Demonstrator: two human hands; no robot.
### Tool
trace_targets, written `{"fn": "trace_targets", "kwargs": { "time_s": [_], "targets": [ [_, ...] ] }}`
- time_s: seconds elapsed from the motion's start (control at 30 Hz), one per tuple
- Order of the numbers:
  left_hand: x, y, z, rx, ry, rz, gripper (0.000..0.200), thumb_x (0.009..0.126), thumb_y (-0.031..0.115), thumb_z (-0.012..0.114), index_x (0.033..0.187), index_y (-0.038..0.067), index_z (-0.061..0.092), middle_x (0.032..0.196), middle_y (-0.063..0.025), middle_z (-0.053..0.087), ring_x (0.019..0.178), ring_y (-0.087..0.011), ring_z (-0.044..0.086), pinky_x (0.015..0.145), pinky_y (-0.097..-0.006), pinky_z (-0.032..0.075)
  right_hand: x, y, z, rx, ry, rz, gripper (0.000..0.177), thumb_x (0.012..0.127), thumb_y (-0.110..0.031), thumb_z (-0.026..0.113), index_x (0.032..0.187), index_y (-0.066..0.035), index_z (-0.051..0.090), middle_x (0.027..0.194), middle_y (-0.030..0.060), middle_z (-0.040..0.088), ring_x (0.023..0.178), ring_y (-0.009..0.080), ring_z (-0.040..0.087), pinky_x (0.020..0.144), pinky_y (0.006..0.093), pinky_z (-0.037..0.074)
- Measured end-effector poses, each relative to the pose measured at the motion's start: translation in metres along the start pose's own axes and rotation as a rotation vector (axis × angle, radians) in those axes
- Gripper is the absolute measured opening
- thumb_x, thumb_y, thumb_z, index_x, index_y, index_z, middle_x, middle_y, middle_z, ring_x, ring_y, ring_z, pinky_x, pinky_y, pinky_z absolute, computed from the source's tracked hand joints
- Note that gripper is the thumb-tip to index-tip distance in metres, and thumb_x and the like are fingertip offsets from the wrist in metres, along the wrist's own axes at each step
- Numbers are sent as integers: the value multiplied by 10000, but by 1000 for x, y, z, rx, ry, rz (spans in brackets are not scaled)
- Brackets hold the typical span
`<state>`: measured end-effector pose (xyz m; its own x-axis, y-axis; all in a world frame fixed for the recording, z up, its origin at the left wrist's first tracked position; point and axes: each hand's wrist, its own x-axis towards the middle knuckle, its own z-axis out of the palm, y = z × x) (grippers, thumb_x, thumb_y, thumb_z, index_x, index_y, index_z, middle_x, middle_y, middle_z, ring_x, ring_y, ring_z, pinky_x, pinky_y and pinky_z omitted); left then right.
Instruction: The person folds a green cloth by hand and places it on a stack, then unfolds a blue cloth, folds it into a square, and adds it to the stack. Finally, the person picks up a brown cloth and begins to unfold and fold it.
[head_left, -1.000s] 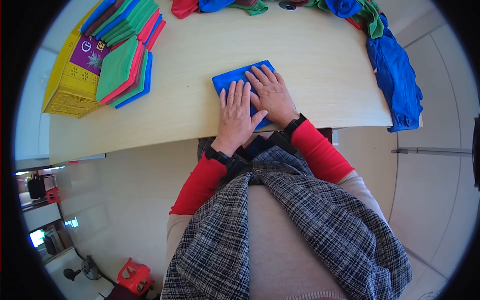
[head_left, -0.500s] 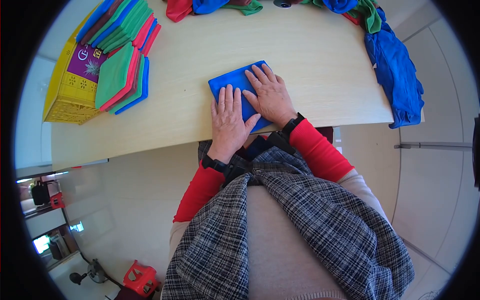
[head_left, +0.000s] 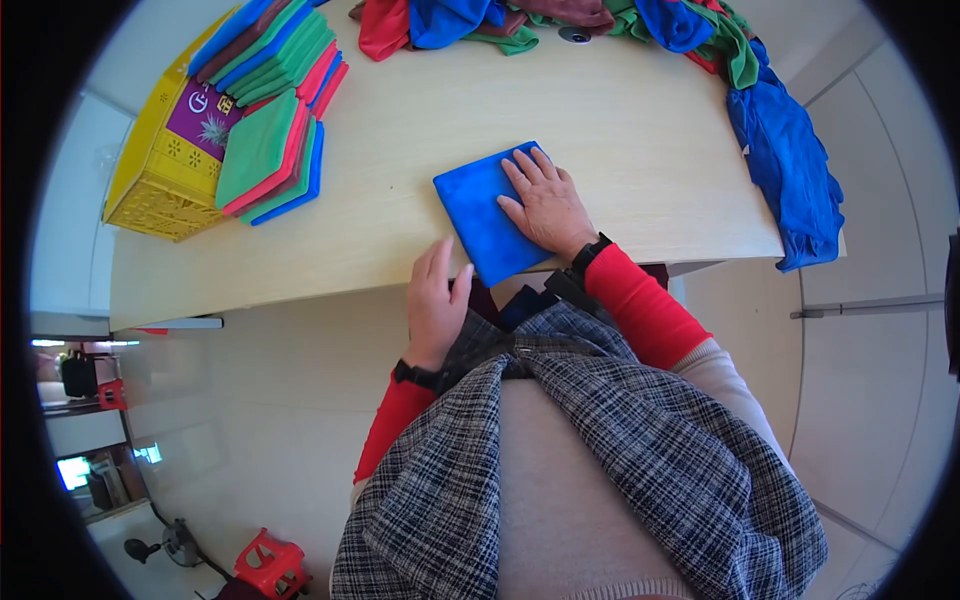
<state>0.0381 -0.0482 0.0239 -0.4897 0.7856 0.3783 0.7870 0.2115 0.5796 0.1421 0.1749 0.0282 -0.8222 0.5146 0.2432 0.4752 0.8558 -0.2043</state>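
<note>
A blue cloth, folded into a neat flat square, lies at the front edge of the pale wooden table. Flat on its right side rests my right hand, fingers stretched out. My left hand is off the cloth, beside its lower left corner at the table's edge, with the fingers extended and the thumb apart. Most of the cloth's top shows between the two hands.
At the left stand stacks of folded cloths in green, red, brown and blue, against a yellow basket. Crumpled cloths lie along the far edge. A blue cloth hangs over the right edge. A red stool is on the floor.
My left hand has lifted off the blue cloth and drawn back toward me, to its lower left. My right hand stays flat on it. The view has shifted slightly.
</note>
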Motion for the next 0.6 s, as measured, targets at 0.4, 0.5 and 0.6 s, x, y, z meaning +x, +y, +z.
{"fn": "trace_targets", "kwargs": {
  "time_s": [0.4, 0.5, 0.6],
  "targets": [
    [-48, -30, -2, -1720, -64, -991, 516, 1010, 291, 682, 1444, 71, 510, 1364, -112, 632, 1222, -244, 627, 1044, -449, 518, -20, -83, 6, 125, -48, -310, 624, 1020, -442, 525, 1498, -43, 478, 1574, 183, 434, 1498, 386, 326, 1171, 521, 327],
    [-56, -25, -11, -1753, 9, -999, 543, 1015, 307, 670, 1470, 73, 486, 1394, -133, 612, 1256, -272, 609, 1078, -474, 501, -28, -99, 4, 163, -68, -366, 610, 1014, -404, 553, 1491, -31, 483, 1562, 192, 445, 1479, 398, 353, 1174, 509, 333],
    [-60, -26, -31, -1634, 15, -925, 560, 1022, 295, 653, 1491, 55, 463, 1443, -150, 575, 1291, -300, 583, 1102, -493, 476, -29, -89, 4, 362, -46, -351, 591, 1005, -349, 582, 1487, -22, 485, 1550, 197, 456, 1463, 398, 378, 1179, 499, 337]
  ]
}}
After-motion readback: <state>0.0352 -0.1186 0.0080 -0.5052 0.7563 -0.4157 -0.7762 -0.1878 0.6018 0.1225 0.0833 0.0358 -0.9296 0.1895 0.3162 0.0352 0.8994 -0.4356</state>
